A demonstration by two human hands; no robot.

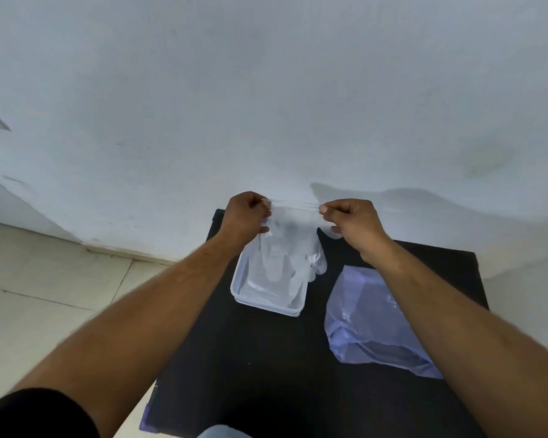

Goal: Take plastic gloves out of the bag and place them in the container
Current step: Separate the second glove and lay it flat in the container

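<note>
So the biggest thing here is the white wall (266, 90) filling most of the view, with a strip of pale tiled floor (45, 279) showing on the left side of the desk. The desk (266, 358) itself is black and sitting right up against that wall.

Lying on the desk, off to the right of the container, is the bluish see-through bag (370, 320), flopped flat and crumpled, opening hard to make out. It's sitting apart from the container, not touching it.

The container (268, 289) is a clear rectangular plastic tub sitting toward the far middle of the desk. I think something clear is already lying in the bottom of it, but it's too see-through to tell for sure.

Right above the container, the plastic glove (293, 238) is hanging in the air, stretched out by its cuff, with its fingers dangling down over the tub's far right edge. So it's over the container, not in it yet.

The left hand (247, 216) is pinching the cuff on the left side, fingers closed tight on the plastic. The right hand (348, 219) is doing the same on the right side, thumb and fingers clamped on the other end of the cuff, so the edge is pulled taut between the two hands.

A dark sleeve (29, 412) is peeking in at the bottom left corner.
</note>
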